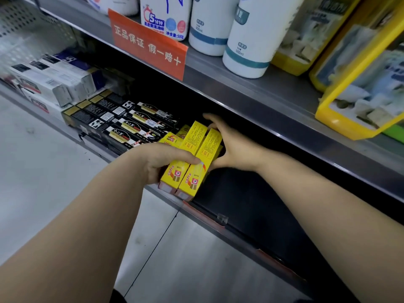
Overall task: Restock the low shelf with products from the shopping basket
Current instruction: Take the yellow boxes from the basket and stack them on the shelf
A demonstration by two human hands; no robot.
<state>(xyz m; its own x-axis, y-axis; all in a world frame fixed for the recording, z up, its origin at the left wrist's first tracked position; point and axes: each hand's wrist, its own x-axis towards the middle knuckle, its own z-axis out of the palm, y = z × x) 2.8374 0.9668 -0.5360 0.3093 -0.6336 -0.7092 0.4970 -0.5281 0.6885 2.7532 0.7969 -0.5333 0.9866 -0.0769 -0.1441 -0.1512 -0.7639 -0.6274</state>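
Observation:
Two long yellow boxes [194, 162] lie side by side at the front of the low shelf [218, 221], near ends at its edge, far ends tilted up. My left hand [161, 160] grips them from the left, thumb across their tops. My right hand [227, 145] holds the right side and far ends, fingers reaching behind the boxes into the dark shelf. More yellow boxes [172, 138] sit just behind and left. The shopping basket is out of view.
Black toothpaste boxes [122, 121] fill the low shelf to the left, white boxes [54, 79] beyond them. The shelf above carries white bottles [251, 36], yellow packs [360, 79] and an orange sign [148, 44]. Dark bare shelf space lies right of the boxes. Pale floor tiles below.

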